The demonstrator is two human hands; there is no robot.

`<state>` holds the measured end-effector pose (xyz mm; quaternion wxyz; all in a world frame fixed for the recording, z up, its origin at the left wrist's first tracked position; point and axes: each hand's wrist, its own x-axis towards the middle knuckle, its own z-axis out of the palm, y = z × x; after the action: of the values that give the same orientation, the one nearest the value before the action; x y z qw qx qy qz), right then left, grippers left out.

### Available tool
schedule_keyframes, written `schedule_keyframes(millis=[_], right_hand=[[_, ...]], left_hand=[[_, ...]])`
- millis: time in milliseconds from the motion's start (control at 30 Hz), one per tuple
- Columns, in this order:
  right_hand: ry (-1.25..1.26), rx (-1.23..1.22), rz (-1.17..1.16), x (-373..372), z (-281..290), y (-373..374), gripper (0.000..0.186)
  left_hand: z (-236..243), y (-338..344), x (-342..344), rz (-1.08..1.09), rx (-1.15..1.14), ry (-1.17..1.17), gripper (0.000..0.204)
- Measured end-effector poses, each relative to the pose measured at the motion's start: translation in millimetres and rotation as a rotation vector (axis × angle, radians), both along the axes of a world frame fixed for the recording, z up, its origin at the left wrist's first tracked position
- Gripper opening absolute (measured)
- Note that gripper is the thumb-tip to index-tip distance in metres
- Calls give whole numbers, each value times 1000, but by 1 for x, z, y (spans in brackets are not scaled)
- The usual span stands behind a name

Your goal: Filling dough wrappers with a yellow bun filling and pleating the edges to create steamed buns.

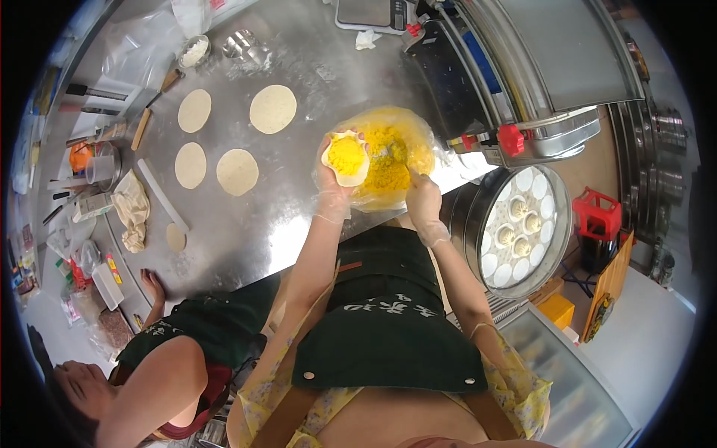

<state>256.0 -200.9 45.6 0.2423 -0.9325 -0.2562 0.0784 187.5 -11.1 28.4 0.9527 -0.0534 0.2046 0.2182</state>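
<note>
My left hand (326, 176) is cupped under a round dough wrapper (361, 173), whose edge curls up around a heap of yellow crumbly filling (345, 156). To its right stands a wide bowl lined with clear plastic (351, 200), holding more of the same yellow filling (387, 178). At the bowl's right rim my right hand (424, 200) is closed round the handle of a spoon-like tool (405, 160), its far end in the filling. The tool's exact shape is partly hidden. Several flat dough rounds (273, 109) lie on the steel table (306, 194) to the left.
A round steamer (565, 224) at my right holds white paper discs (524, 179) and several shaped buns (518, 208). A dough-rolling machine (523, 52) stands far right, a scale (371, 15) at the back. A co-worker's hand (153, 286) rests at the table's left end.
</note>
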Motion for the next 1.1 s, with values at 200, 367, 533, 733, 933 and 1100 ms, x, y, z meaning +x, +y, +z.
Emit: schedule_keyframes(millis=[200,367,533,733,933,1100], right_hand=[[153,196,66,-10,-31,23,33],[-178,-5,152,-23,2,19,42],[-300,-137,203,-19,-19,10,46],[-52,-43,28,-8,-12,4,37],[729,281,-280,-6,-45,28,34],[1195,465,-508,2,-8,22,33]], left_hand=[[10,10,-13,31,47,-85,29],[16,17,-29,69,87,-167,27],[19,20,-29,72,106,-147,27],[19,19,-35,79,102,-134,25],[21,17,-33,52,80,-110,26],[15,16,-35,48,48,-100,26]])
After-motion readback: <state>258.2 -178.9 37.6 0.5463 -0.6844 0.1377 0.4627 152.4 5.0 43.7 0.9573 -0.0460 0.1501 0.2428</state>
